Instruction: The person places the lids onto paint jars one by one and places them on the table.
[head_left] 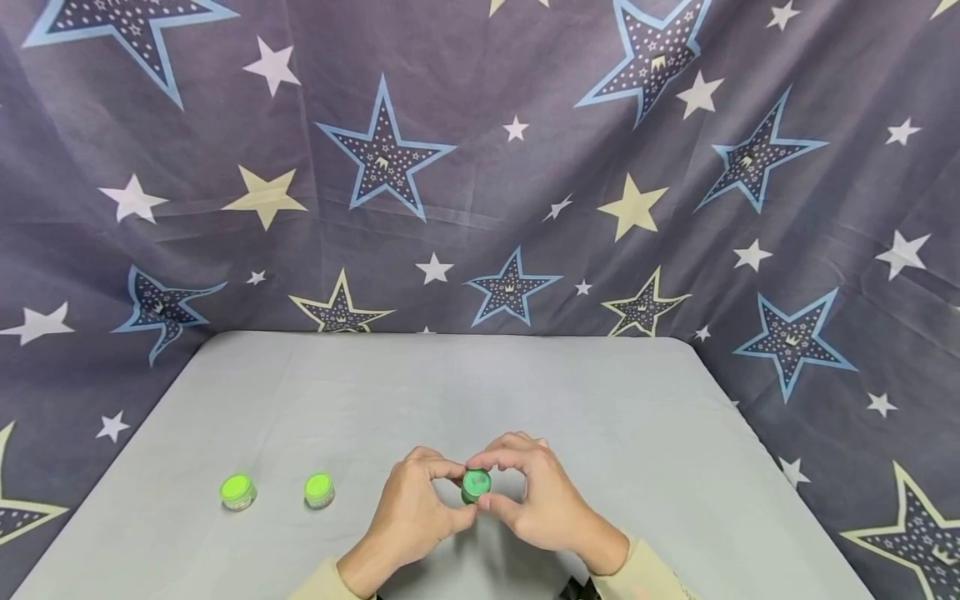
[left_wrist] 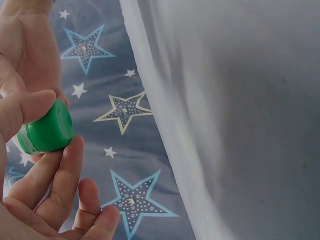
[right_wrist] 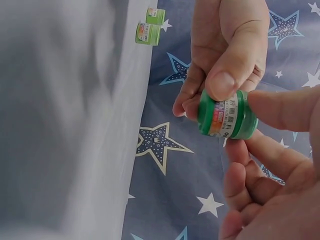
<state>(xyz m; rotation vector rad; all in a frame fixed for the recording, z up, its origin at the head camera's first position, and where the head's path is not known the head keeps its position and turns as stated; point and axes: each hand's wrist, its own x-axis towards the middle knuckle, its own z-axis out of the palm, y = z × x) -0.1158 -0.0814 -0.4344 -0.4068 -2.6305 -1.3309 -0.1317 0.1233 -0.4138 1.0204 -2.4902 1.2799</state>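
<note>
A small green paint jar point(head_left: 476, 484) with a printed label is held upright above the table between both hands. My left hand point(head_left: 416, 507) grips the jar's body, its thumb point(right_wrist: 227, 80) lying over the label in the right wrist view. From the other side, my right hand point(head_left: 542, 502) pinches the jar around its lid end point(right_wrist: 246, 120) between thumb and fingers. The left wrist view shows the jar's smooth green side point(left_wrist: 49, 131), with fingers above and below it. The lid appears seated on the jar.
Two paint jars with light green lids stand on the table to the left, one farther out point(head_left: 237, 492) and one nearer the hands point(head_left: 319, 491). A pale grey cloth covers the table point(head_left: 600, 417). Behind it hangs a dark star-patterned curtain point(head_left: 465, 217).
</note>
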